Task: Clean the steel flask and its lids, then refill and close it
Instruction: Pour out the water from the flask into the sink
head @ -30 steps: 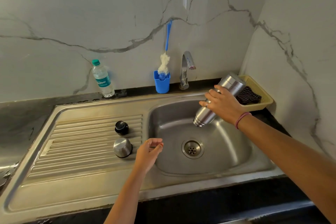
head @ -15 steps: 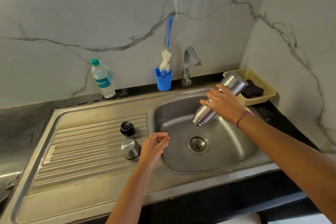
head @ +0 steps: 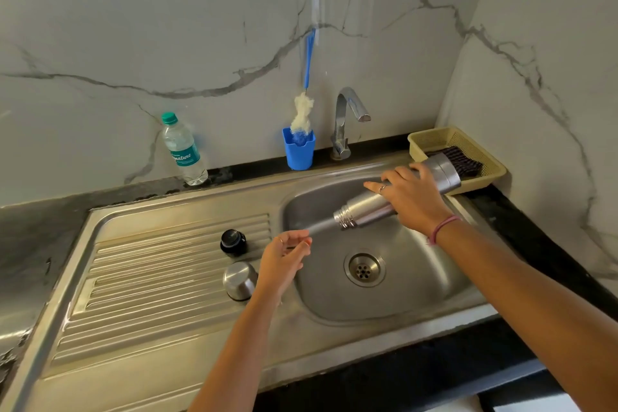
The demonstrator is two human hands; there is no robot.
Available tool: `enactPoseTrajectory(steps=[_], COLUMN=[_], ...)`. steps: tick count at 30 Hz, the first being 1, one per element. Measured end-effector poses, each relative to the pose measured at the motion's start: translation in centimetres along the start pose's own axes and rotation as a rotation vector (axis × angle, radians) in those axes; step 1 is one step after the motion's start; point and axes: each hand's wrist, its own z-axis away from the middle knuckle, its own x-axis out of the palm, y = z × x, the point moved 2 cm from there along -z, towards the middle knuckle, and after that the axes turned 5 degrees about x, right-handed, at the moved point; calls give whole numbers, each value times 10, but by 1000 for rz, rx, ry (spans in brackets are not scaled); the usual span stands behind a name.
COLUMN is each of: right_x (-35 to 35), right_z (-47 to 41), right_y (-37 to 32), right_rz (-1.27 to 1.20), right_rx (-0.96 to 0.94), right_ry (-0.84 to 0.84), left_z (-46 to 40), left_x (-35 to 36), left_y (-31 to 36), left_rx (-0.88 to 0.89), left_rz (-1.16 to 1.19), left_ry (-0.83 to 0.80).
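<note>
I see the right hand (head: 414,201) wrapped round the tilted cylindrical steel flask (head: 368,209), mouth down-left over the steel sink basin (head: 434,278), water streaming out. Left hand (head: 284,259) loosely curled, holding nothing, beside the domed steel lid (head: 239,280) and black round stopper lid (head: 233,242) on the drainboard.

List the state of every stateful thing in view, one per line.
steel flask: open, tipped mouth-down over the sink, water streaming out
black inner lid: off, on the drainboard
steel cup lid: off, upside down on the drainboard
tap: no water running
water bottle: capped, upright
right hand: gripping flask
left hand: holding nothing, fingers loosely curled
</note>
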Motion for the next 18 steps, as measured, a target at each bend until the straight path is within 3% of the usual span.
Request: enactPoseTrajectory(steps=[4, 9, 12, 18], right_x=[-2, 0, -3, -11], right_z=[-2, 4, 9, 0], right_y=[4, 4, -7, -39], right_rz=[-164, -851, -1126, -1283], right_rx=[107, 232, 268, 139], right_ry=[-114, -245, -356, -344], left_z=[-4, -5, -6, -19], left_x=[20, 52, 68, 79], left_y=[10, 27, 40, 67], left_rx=[19, 31, 47, 57], left_rz=[-19, -6, 92, 197], left_ry=[-70, -127, -134, -4])
